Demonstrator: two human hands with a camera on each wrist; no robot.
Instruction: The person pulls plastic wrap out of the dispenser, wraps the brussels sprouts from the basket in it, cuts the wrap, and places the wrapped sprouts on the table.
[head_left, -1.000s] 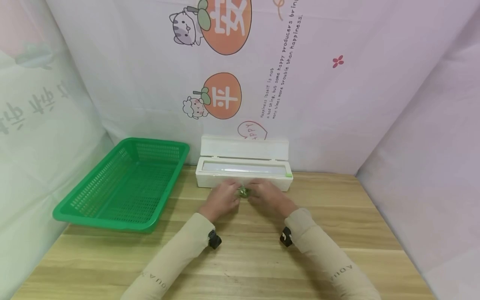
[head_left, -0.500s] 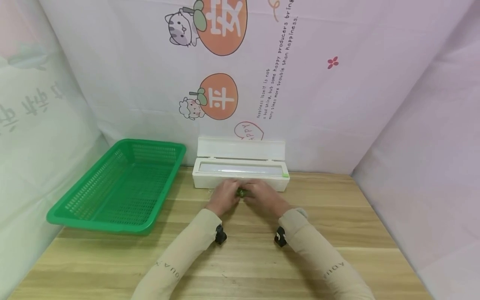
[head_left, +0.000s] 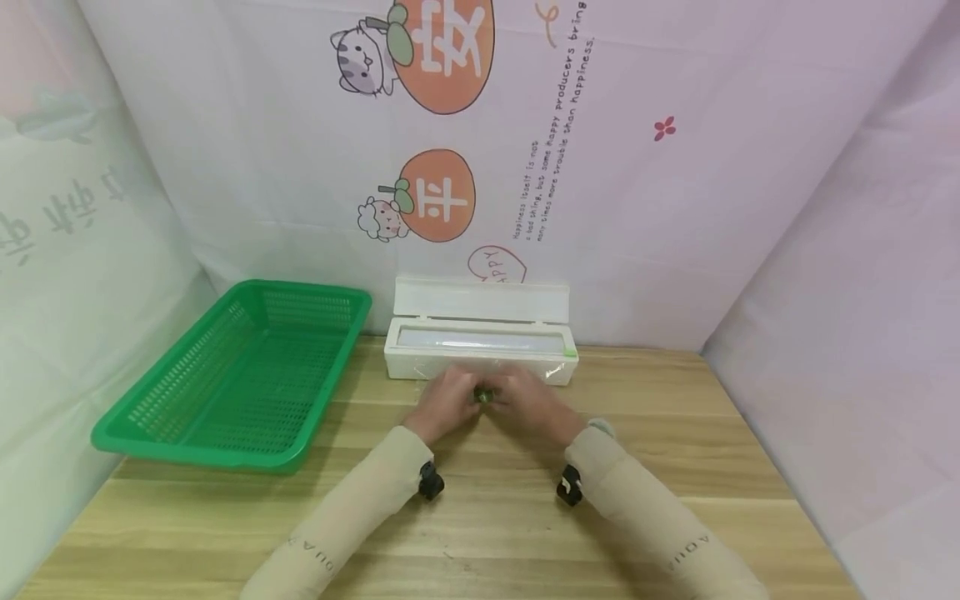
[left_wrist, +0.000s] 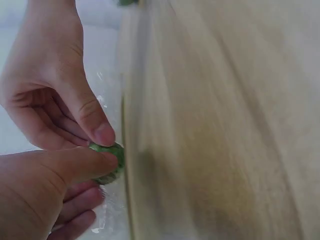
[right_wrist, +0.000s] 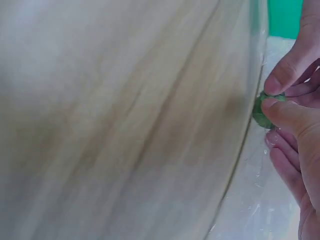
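Observation:
In the head view both hands meet in front of a white cling film box point(head_left: 480, 365) that has a roll inside. My left hand point(head_left: 446, 402) and right hand point(head_left: 528, 404) pinch a small round green item point(head_left: 483, 395) between them, thumbs on top. Clear film point(left_wrist: 107, 210) shows around the green item in the left wrist view, so it looks wrapped; its exact kind is unclear. The right wrist view shows both thumbs on the green item point(right_wrist: 265, 111), with the right fingers point(right_wrist: 286, 150) curled beneath. The rest of it is hidden by the hands.
A green plastic basket point(head_left: 322, 417) stands on the wooden table point(head_left: 495, 533) at the left. The box's lid point(head_left: 480, 300) is raised against the printed cloth backdrop point(head_left: 600, 208). Cloth also hangs on both sides.
Both hands stay together on the green item, shifting slightly and drawing a little toward the body. Less of the green item shows now than a second ago. The basket and box stay in place.

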